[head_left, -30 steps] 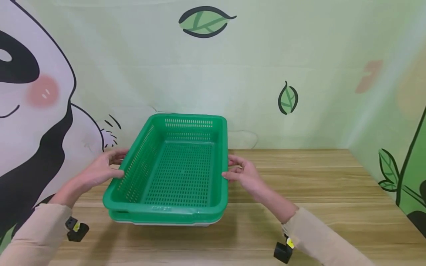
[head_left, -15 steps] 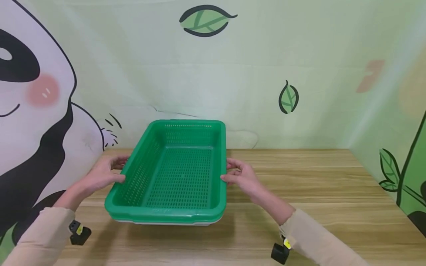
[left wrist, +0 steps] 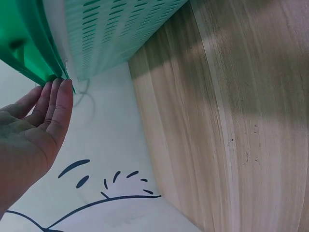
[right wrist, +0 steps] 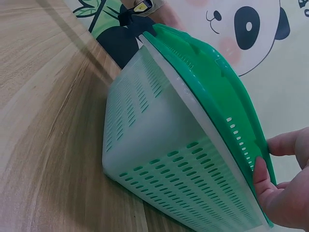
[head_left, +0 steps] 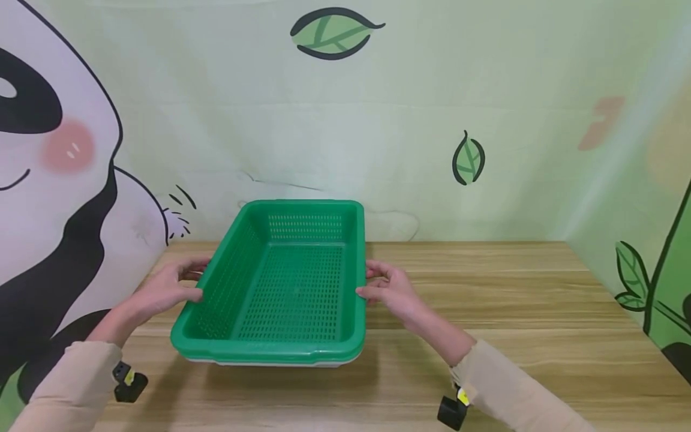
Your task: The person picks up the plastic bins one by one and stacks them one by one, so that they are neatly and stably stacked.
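Note:
A green perforated plastic basket (head_left: 270, 349) sits nested in a white basket (right wrist: 159, 121), whose pale slotted walls show in both wrist views. A thin strip of white rim peeks out below the green front edge in the head view. My left hand (head_left: 162, 289) holds the green rim at its left side, thumb on top and fingers beneath; the left wrist view shows those fingertips under the lip. On the opposite side my right hand (head_left: 393, 294) pinches the rim between thumb and fingers. Nothing lies inside the green basket.
The baskets stand over a wood-grain table (head_left: 486, 300), left of its middle. Behind rises a pale green wall cloth (head_left: 410, 78) printed with leaves and a panda. Each sleeve carries a small black wrist camera (head_left: 452, 413).
The green basket has come down, and the gap under its front rim has closed. Both hands have lowered slightly along with it, keeping their hold.

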Demonstrator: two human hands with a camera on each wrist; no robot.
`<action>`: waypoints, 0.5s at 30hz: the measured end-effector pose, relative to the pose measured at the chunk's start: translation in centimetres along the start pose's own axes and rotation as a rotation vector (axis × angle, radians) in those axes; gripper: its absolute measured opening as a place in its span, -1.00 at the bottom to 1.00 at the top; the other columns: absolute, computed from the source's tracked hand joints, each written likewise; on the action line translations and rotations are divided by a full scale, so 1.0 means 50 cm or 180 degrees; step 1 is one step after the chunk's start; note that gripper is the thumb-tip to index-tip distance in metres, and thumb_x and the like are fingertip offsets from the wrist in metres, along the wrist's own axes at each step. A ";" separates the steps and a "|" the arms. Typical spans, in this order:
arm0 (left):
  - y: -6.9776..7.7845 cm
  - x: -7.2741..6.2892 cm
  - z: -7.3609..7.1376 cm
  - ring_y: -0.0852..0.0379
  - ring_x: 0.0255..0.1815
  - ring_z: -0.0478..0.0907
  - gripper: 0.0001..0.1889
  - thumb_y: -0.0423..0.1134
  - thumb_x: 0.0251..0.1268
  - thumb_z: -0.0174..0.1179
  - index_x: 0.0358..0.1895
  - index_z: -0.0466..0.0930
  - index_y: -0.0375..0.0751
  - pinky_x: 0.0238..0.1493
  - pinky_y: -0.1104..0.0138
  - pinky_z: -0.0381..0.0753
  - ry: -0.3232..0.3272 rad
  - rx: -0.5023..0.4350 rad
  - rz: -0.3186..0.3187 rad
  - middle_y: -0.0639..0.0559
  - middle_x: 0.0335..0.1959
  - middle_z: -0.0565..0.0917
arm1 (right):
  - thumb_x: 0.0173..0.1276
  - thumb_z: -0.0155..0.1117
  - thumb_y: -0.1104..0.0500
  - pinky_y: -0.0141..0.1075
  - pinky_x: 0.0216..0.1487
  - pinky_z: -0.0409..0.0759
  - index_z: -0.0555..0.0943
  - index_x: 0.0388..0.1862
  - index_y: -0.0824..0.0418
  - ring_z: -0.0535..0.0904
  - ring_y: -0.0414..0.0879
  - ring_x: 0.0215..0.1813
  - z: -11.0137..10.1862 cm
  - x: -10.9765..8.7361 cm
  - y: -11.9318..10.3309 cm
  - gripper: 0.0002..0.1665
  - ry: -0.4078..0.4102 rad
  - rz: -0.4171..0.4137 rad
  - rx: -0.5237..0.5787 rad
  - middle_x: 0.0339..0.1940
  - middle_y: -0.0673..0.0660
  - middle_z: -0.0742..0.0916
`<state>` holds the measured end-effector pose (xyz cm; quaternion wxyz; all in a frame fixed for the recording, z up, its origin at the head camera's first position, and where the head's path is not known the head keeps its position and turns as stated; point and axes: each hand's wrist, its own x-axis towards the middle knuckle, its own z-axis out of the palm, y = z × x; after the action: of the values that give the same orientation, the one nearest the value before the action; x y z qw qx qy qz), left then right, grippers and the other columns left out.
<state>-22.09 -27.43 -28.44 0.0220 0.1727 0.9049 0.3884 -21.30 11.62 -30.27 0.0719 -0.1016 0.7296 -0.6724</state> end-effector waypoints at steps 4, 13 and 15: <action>0.001 -0.001 0.001 -0.27 0.10 0.33 -0.33 -0.38 0.02 0.10 0.28 0.14 -0.45 -0.02 -0.12 0.43 -0.0006 0.0014 -0.0043 -0.36 0.13 0.37 | 0.14 0.18 0.45 -0.16 -0.16 0.57 0.24 0.27 0.45 0.53 -0.19 -0.31 -0.002 0.000 0.001 -0.32 -0.0019 -0.0003 -0.0004 -0.09 0.25 0.45; -0.028 -0.010 -0.001 -0.31 0.15 0.30 -0.26 -0.09 0.21 0.11 0.34 0.03 -0.42 -0.02 -0.04 0.47 -0.0051 -0.0007 -0.0475 -0.42 0.25 0.23 | 0.13 0.25 0.28 -0.32 -0.32 0.52 0.28 0.27 0.38 0.47 -0.08 -0.29 -0.012 0.000 0.015 -0.30 0.0228 0.0064 -0.0303 -0.02 0.30 0.48; -0.037 -0.011 0.000 -0.32 0.15 0.31 -0.26 -0.06 0.25 0.07 0.36 0.00 -0.40 -0.04 0.00 0.50 -0.0086 -0.0045 -0.0470 -0.43 0.25 0.22 | 0.13 0.26 0.27 -0.25 -0.27 0.56 0.23 0.30 0.37 0.51 -0.06 -0.25 -0.009 0.000 0.020 -0.25 0.0204 0.0090 -0.0298 0.01 0.32 0.47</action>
<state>-22.10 -28.79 -29.83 0.0640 0.1104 0.9120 0.3898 -21.47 12.11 -31.22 0.0531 -0.0729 0.7636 -0.6393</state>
